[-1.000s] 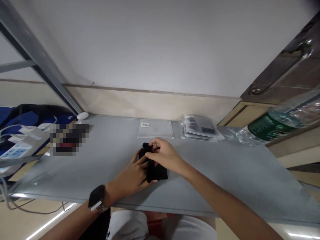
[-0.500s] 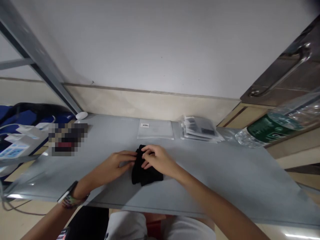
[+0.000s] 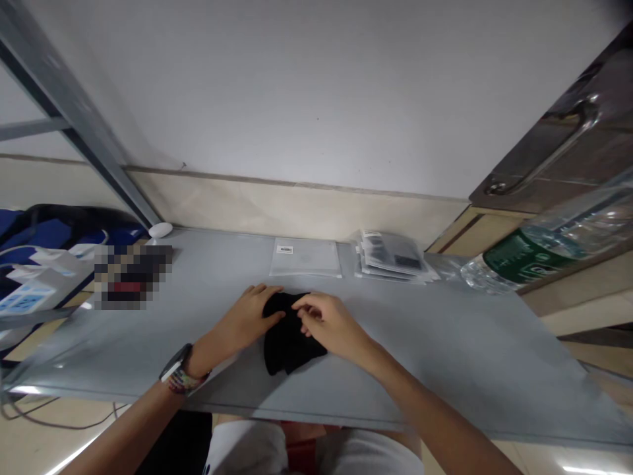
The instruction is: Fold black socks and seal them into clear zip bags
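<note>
A piece of black cloth (image 3: 291, 346), perhaps a small garment, lies on the grey table in front of me; its exact kind does not show. My left hand (image 3: 250, 316) rests at its upper left edge, fingers stretched out and the thumb apart on the fabric. On the upper right part of the cloth is my right hand (image 3: 331, 320), its fingers curled and pinched together at the fabric. The right fingertips partly cover the cloth.
Behind the cloth lies a flat clear bag with a label (image 3: 305, 257). Right of it is a stack of plastic-bagged items (image 3: 393, 256). A green-labelled bottle (image 3: 524, 257) is at the right, white boxes (image 3: 37, 280) at the left. The table's front edge (image 3: 297, 415) runs before my lap.
My left hand has moved up and turned over the cloth's upper left edge. My right hand has shifted slightly right, and the cloth's upper part is spread wider.
</note>
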`<action>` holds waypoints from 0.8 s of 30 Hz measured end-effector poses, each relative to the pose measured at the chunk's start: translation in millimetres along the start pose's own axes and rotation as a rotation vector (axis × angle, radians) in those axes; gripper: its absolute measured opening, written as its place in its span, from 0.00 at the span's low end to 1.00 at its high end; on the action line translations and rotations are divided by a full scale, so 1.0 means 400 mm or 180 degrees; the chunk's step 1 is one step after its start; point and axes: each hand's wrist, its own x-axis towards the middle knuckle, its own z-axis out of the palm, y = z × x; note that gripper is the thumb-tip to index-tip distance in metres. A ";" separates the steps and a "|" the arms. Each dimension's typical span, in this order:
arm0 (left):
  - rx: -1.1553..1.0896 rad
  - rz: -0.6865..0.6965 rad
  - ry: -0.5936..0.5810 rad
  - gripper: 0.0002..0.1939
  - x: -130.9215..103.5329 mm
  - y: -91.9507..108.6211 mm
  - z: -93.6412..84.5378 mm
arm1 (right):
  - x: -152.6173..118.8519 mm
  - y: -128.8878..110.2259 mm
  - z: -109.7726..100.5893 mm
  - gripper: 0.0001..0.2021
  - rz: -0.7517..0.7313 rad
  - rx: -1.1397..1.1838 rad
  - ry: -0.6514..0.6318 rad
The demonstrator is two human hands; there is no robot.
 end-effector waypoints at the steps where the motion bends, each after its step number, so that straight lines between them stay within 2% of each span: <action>1: -0.0019 -0.0067 -0.0012 0.23 0.000 0.002 -0.005 | -0.009 0.005 -0.011 0.10 0.0017 -0.0239 0.0194; 4: -0.0318 -0.0297 -0.0128 0.21 -0.002 0.012 -0.026 | -0.038 0.028 -0.034 0.02 0.0179 -0.1029 0.0602; 6: -0.0801 -0.0496 -0.0263 0.16 -0.002 0.021 -0.037 | -0.052 0.044 -0.037 0.08 0.0373 -0.1210 0.0553; 8: -0.1511 -0.0736 -0.0301 0.14 -0.001 0.030 -0.040 | -0.059 0.055 -0.035 0.09 0.0385 -0.1139 0.0462; 10: -0.2288 -0.1018 -0.0256 0.15 -0.001 0.041 -0.038 | -0.058 0.060 -0.034 0.08 0.0233 -0.0783 0.0430; 12: -0.2984 -0.1270 -0.0175 0.18 -0.003 0.054 -0.034 | -0.049 0.061 -0.037 0.08 0.0156 -0.0016 0.0294; 16: -0.3920 -0.1489 -0.0014 0.16 -0.006 0.071 -0.029 | -0.024 0.048 -0.063 0.15 0.0466 0.1695 -0.0002; 19: -0.4113 -0.1498 -0.0088 0.13 0.002 0.068 -0.031 | -0.004 0.031 -0.093 0.18 0.0748 0.2122 0.0080; 24: -0.3811 -0.1414 -0.0821 0.13 0.037 0.069 -0.042 | 0.039 0.015 -0.138 0.17 0.0768 0.2162 -0.0019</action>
